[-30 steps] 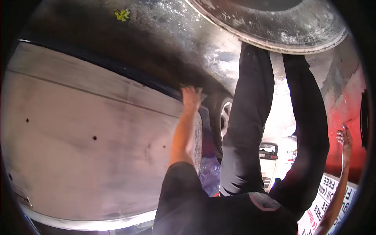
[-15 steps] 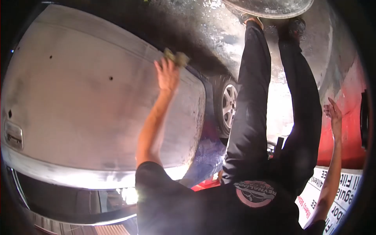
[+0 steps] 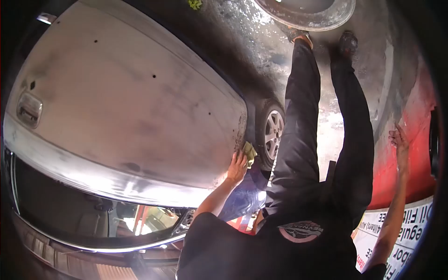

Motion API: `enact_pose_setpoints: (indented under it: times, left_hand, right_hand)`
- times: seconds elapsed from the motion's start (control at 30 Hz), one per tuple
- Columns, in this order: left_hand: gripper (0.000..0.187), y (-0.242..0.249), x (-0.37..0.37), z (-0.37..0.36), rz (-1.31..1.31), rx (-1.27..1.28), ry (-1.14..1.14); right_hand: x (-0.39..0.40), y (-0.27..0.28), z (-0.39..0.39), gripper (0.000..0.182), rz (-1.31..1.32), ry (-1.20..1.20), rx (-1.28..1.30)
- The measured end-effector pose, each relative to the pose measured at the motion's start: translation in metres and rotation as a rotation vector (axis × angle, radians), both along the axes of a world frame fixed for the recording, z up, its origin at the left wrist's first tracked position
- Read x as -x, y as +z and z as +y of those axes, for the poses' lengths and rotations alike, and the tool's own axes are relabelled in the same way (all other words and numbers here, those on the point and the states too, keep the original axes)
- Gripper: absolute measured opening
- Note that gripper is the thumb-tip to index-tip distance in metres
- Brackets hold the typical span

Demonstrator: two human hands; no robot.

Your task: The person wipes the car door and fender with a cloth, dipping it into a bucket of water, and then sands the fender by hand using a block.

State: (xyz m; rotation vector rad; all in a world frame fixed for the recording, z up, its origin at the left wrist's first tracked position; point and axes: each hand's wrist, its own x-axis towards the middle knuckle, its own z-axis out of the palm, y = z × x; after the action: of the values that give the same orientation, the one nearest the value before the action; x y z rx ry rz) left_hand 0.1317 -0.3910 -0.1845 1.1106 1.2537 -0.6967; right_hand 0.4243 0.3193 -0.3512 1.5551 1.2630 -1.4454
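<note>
Wet, dark concrete floor (image 3: 242,42) spreads under the scene, with a red-painted wall (image 3: 410,177) on the right and a white sign with red and black lettering (image 3: 403,240) leaning at its foot. A round grey metal rim (image 3: 322,16) lies on the floor beyond the person's shoes. Most of the view is taken up by the dull, streaky silver-grey side panel of a car (image 3: 140,107), with its door handle (image 3: 29,108) far left and the side window glass (image 3: 70,205) below it in the frame.

The left hand (image 3: 238,167) is closed around a small, crumpled yellow-green cloth (image 3: 250,153), fingers curled over it and pressing it against the rear edge of the panel, just beside the black tyre with its silver alloy wheel (image 3: 272,133). The right hand (image 3: 399,140) is open and holds nothing, fingers spread, flat against the red wall (it looks like a brace for the bent-over stance).

Half a second ago the cloth was far across the panel, up near its sill edge; it has since swept over the panel face to the edge by the wheel arch. By my reading, one wiping stroke has run its length, and the grime along this edge is now what the cloth is working on. The right hand has barely shifted.
</note>
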Motion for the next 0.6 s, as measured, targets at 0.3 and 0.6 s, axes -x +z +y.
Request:
enact_pose_setpoints:
  times: [0.3, 0.6]
  left_hand:
    - [0.039, -0.026, 0.107, 0.092, 0.337, -0.22, 0.394]
    - [0.063, 0.109, 0.199, 0.316, 0.374, -0.994, 1.149]
  right_hand:
    - [0.083, 0.036, -0.059, 0.045, 0.344, 0.264, -0.183]
    - [0.39, 0.224, -0.123, 0.055, 1.307, 0.739, -0.286]
